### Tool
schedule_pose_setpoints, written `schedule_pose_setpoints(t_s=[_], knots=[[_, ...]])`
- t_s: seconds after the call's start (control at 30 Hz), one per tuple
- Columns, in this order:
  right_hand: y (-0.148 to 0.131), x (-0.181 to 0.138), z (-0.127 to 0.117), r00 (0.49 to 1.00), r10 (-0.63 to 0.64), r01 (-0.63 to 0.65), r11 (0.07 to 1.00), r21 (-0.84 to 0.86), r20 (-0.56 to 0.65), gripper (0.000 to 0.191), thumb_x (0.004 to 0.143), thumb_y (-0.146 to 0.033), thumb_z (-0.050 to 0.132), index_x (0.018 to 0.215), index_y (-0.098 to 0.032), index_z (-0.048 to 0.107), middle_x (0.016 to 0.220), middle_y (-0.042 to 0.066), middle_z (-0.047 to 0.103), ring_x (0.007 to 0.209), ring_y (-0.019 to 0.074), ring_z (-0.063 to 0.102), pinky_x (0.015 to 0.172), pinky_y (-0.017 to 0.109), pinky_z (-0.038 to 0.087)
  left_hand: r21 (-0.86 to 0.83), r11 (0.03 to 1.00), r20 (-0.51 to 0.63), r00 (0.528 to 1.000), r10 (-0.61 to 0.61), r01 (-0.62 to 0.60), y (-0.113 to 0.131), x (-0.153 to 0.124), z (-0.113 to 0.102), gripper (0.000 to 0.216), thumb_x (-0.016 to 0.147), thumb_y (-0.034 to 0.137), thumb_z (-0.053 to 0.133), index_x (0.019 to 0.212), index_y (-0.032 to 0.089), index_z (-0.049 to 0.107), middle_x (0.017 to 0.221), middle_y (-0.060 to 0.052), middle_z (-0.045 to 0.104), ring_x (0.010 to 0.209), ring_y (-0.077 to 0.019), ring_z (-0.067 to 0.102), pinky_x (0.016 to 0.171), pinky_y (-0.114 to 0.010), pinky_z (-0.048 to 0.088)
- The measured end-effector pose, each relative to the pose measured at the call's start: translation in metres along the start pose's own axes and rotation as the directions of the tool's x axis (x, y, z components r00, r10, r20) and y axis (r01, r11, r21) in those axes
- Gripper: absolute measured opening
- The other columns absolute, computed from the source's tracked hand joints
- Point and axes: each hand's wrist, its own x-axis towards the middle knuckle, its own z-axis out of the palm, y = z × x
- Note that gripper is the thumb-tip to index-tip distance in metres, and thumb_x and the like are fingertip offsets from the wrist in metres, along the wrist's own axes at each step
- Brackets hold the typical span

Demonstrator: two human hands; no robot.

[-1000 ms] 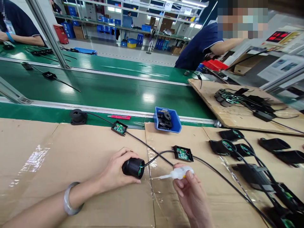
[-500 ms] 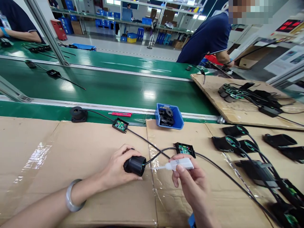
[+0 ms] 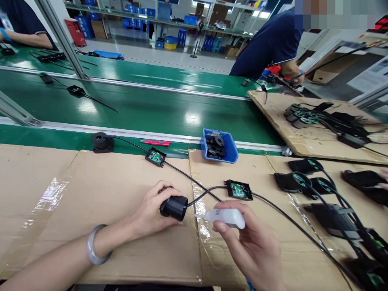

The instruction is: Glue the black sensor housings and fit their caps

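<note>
Cardboard-covered bench (image 3: 115,190) beside a green conveyor (image 3: 145,109). Near centre, left hand (image 3: 153,210) wraps around a black cylindrical housing (image 3: 174,207) lying on its side on the cardboard, fingers curled over it. Black cable (image 3: 201,193) runs from its open end to a small boxed circuit board (image 3: 239,190). Right hand (image 3: 253,242) grips a white squeeze bottle (image 3: 226,216), nozzle pointing left, just short of the housing. Farther back, blue bin (image 3: 228,151) holds black ring parts (image 3: 216,146). More black housings (image 3: 309,182) lie to the right.
</note>
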Motion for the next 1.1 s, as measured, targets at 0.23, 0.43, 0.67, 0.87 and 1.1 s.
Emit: schedule_pose_setpoints(t_s=[0.23,0.43,0.67,0.87,1.1], knots=[[-0.007,0.009,0.004,0.994,-0.106,0.106,0.994,0.010,0.022,0.012,0.096,-0.030,0.062,0.106,-0.024,0.060,0.086,0.004,0.068,0.075,0.0175,0.065,0.064,0.027,0.051,0.032,0.999,-0.003,0.999,0.034,-0.034,-0.001,0.000,0.002,0.059,0.062,0.021,0.094,0.114,0.023,0.065,0.112,-0.008,0.059,0.109,-0.0271,0.061,0.092,-0.035,0.052],[-0.009,0.012,0.006,0.992,-0.109,0.108,0.994,0.010,0.061,0.007,0.096,-0.026,0.061,0.103,-0.023,0.060,0.083,0.003,0.066,0.072,0.0161,0.063,0.061,0.025,0.050,0.026,0.998,-0.013,0.999,0.049,-0.049,-0.004,0.000,0.002,0.057,0.064,0.022,0.093,0.114,0.023,0.065,0.111,-0.007,0.059,0.108,-0.0266,0.061,0.091,-0.034,0.052],[-0.010,0.013,0.007,0.989,-0.127,0.126,0.992,0.022,0.077,0.007,0.096,-0.023,0.060,0.103,-0.022,0.060,0.083,0.002,0.065,0.073,0.0146,0.062,0.063,0.024,0.049,0.015,0.999,-0.015,0.999,0.044,-0.044,-0.006,-0.002,0.003,0.055,0.066,0.022,0.091,0.114,0.024,0.064,0.111,-0.007,0.058,0.108,-0.0261,0.061,0.092,-0.035,0.052],[-0.013,0.019,0.010,0.984,-0.160,0.158,0.987,0.026,0.074,0.007,0.095,-0.018,0.060,0.101,-0.019,0.060,0.083,0.001,0.064,0.072,0.0116,0.061,0.063,0.021,0.048,0.001,0.998,-0.020,0.998,0.067,-0.067,-0.003,-0.001,0.003,0.056,0.066,0.015,0.091,0.113,0.025,0.063,0.110,-0.005,0.057,0.107,-0.0239,0.060,0.090,-0.034,0.053],[-0.012,0.017,0.009,0.985,-0.161,0.160,0.987,0.017,0.056,0.006,0.095,-0.018,0.060,0.101,-0.019,0.060,0.084,0.000,0.063,0.075,0.0094,0.059,0.067,0.018,0.047,-0.010,0.998,-0.025,0.998,0.055,-0.056,-0.006,0.000,0.003,0.061,0.062,0.015,0.093,0.114,0.025,0.062,0.110,-0.004,0.057,0.107,-0.0239,0.060,0.090,-0.035,0.051]])
